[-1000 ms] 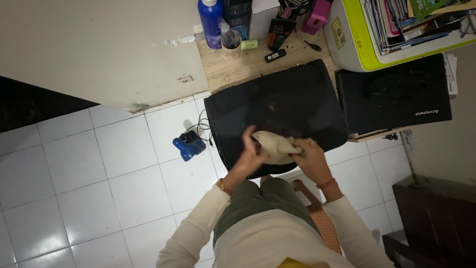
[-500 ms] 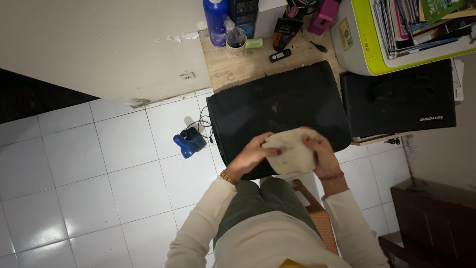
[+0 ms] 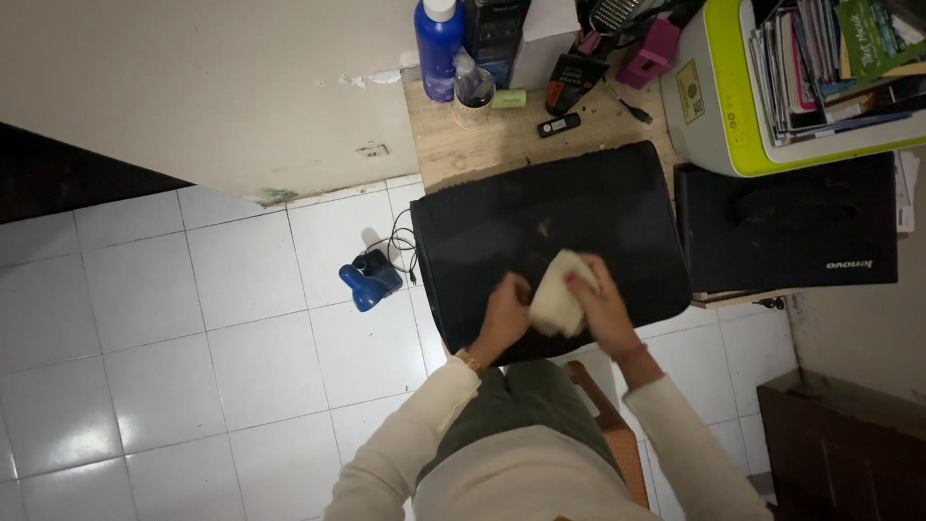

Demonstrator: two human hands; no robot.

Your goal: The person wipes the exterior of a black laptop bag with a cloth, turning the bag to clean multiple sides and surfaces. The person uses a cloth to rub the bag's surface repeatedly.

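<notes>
Since half a second ago you have folded the cream cloth (image 3: 557, 304) smaller and lowered it onto the black laptop lid (image 3: 550, 217). Your right hand (image 3: 598, 309) grips the cloth from the right, fingers curled over its top edge. Your left hand (image 3: 504, 314) presses against the cloth's left side, fingers bent, resting on the lid. Both hands sit near the lid's front edge, above your lap. A blue object (image 3: 367, 280) lies on the white floor tiles (image 3: 193, 318) to your left.
</notes>
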